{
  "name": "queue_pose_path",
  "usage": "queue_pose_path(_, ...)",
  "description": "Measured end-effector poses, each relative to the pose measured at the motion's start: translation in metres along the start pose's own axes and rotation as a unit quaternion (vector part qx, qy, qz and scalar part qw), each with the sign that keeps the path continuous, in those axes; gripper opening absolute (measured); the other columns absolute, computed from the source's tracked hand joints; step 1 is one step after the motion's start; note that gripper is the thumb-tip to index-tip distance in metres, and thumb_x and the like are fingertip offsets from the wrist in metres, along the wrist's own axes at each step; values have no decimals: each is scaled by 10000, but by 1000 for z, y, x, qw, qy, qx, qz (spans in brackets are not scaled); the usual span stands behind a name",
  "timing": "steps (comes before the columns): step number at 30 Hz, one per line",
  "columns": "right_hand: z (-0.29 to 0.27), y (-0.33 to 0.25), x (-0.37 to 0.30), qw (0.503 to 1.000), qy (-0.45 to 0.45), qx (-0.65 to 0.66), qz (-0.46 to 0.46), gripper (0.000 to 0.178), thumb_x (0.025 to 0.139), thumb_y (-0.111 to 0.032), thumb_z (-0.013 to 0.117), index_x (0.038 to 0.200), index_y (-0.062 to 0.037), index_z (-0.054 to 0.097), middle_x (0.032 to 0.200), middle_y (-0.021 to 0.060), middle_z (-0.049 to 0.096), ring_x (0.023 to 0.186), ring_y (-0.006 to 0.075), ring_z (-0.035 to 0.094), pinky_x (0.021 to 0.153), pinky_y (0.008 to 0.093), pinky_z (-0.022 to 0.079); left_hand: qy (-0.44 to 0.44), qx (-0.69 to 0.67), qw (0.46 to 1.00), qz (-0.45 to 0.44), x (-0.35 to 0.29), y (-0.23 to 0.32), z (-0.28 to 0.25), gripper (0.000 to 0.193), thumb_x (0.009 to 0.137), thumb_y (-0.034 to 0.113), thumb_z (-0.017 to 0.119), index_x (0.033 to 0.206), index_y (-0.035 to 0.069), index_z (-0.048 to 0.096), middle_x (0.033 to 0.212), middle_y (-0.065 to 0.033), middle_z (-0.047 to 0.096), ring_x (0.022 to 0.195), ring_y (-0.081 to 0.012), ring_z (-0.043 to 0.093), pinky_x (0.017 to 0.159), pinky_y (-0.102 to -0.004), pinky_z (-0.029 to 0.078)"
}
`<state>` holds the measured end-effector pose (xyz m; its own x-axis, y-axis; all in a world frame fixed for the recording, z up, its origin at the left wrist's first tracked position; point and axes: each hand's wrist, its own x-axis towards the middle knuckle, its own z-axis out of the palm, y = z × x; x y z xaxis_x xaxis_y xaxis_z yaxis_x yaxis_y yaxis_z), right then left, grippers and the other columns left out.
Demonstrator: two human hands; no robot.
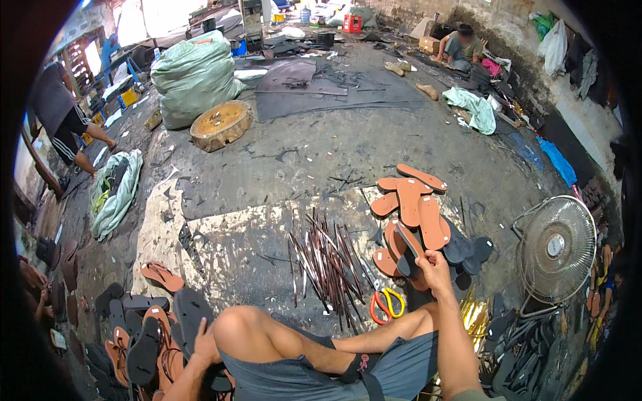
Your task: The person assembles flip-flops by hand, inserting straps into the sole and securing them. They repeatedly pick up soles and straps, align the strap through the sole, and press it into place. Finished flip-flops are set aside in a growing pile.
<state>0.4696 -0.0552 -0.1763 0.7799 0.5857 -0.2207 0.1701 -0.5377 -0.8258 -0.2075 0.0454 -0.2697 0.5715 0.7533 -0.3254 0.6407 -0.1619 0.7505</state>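
My right hand (436,273) pinches the end of a sandal sole (409,239), brown on top with a dark underside, held tilted over a pile of brown soles (410,200). Several in the pile lie dark side up. By my left knee, my left hand (206,344) grips a black-bottomed sandal (191,313) at its edge, its underside facing up. Around that hand lie strapped brown sandals (159,327) and other dark soles. Scissors (386,306) with orange and yellow handles and a heap of thin dark brown strips (328,267) lie before my crossed legs.
A standing fan (556,246) is at my right, above black straps (535,361) and gold strips (473,317). Ahead are a round wooden block (222,125), a large pale green sack (195,77) and dark sheets (301,90). Other people are at far left and far right.
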Motion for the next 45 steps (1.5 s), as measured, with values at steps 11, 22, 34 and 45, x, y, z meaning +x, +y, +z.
queue_pose_path(11,168,-129,-204,801,-326,81,-496,573,890,-336,798,1369,-65,638,1497,197,536,1362,395,497,1099,513,426,370,-254,891,72,15,266,-66,818,972,59,663,1648,41,204,1502,-184,477,1236,-275,623,1044,-408,526)
queue_pose_path(22,242,-6,-58,923,-171,-223,-262,308,951,-273,707,1161,-50,670,1033,218,715,998,429,699,855,503,550,172,0,975,-142,-68,268,-9,651,961,194,761,1518,-17,498,1481,-185,558,1370,-268,532,1107,-382,455)
queue_pose_path(34,81,-98,-145,959,-189,109,-183,205,981,-131,738,1095,27,675,953,69,751,867,99,687,769,269,548,137,-326,928,121,91,356,12,418,1013,148,720,1389,-16,641,1303,-124,665,1036,-147,674,916,-285,557)
queue_pose_path(45,79,-87,-159,967,-164,140,-135,214,996,-170,736,1117,5,715,894,48,759,805,76,669,714,271,542,145,-380,904,129,127,363,36,295,1056,154,667,1281,-34,701,1076,-46,745,890,-96,674,827,-257,565)
